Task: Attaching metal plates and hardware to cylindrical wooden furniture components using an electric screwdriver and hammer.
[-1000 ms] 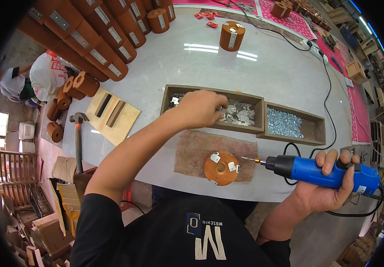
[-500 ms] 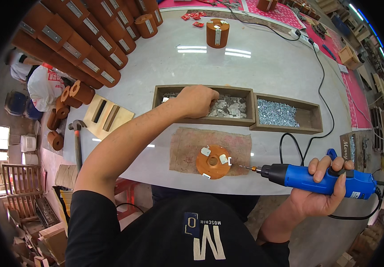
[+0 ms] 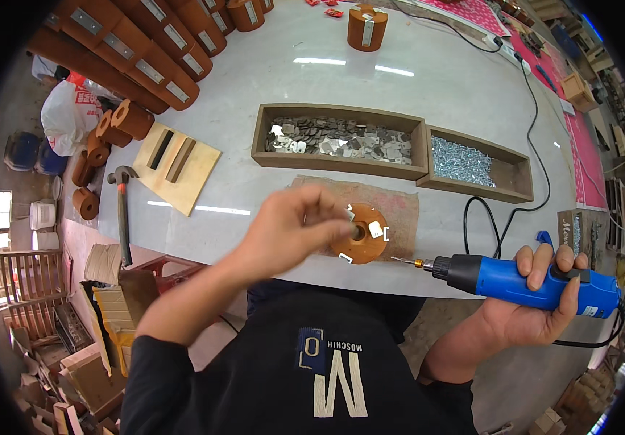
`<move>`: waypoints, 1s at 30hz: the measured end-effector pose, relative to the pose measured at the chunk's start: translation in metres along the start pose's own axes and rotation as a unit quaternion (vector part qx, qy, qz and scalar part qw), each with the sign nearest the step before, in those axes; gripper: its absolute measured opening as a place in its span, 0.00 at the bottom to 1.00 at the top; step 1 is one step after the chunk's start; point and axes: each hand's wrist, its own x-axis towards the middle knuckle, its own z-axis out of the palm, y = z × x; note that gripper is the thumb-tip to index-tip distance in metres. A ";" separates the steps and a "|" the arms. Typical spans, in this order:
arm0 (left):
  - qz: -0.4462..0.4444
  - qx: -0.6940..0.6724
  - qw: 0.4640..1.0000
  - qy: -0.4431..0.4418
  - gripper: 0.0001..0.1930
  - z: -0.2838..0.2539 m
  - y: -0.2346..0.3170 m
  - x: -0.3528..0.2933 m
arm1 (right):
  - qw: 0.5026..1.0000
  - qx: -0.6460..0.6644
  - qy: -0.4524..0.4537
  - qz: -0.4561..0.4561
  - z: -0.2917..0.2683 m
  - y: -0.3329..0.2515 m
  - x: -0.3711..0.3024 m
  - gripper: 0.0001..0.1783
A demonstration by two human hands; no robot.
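Observation:
A round reddish-brown wooden block (image 3: 363, 251) with a centre hole rests on a worn cloth (image 3: 404, 209) near the table's front edge. A small pale metal plate (image 3: 375, 230) lies on its top, and light metal pieces sit along its rim. Above the block's left side hovers my left hand (image 3: 283, 228), thumb and fingers pinched together; whatever is between them is hidden. My right hand (image 3: 534, 315) grips a blue electric screwdriver (image 3: 497, 281), its bit pointing left toward the block, a little apart from it.
Behind the cloth stand a long wooden box (image 3: 338, 165) of flat metal plates and a shorter box (image 3: 512, 190) of screws. A hammer (image 3: 122, 217) and a board with two strips (image 3: 200, 174) lie left. Stacked brown cylinders (image 3: 146, 69) fill the far left. A black cord (image 3: 537, 138) runs right.
My left hand has come out of the plate box, back toward me, to the wooden block. My right hand keeps hold of the screwdriver. The whole view has shifted slightly.

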 end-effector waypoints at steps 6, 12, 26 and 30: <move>-0.161 -0.313 0.933 0.071 0.06 0.027 -0.039 -0.053 | 0.997 0.001 -0.070 0.011 0.023 0.008 -0.002 0.18; -0.167 -0.427 0.884 0.095 0.06 0.041 -0.037 -0.060 | 0.991 -0.017 -0.132 0.016 0.040 0.019 -0.009 0.20; -0.171 -0.351 0.914 0.105 0.12 0.059 -0.046 -0.047 | 0.987 -0.024 -0.155 0.027 0.048 0.023 -0.012 0.21; -0.149 -0.361 0.912 0.123 0.13 0.066 -0.045 -0.047 | 0.984 -0.043 -0.170 0.021 0.053 0.026 -0.011 0.22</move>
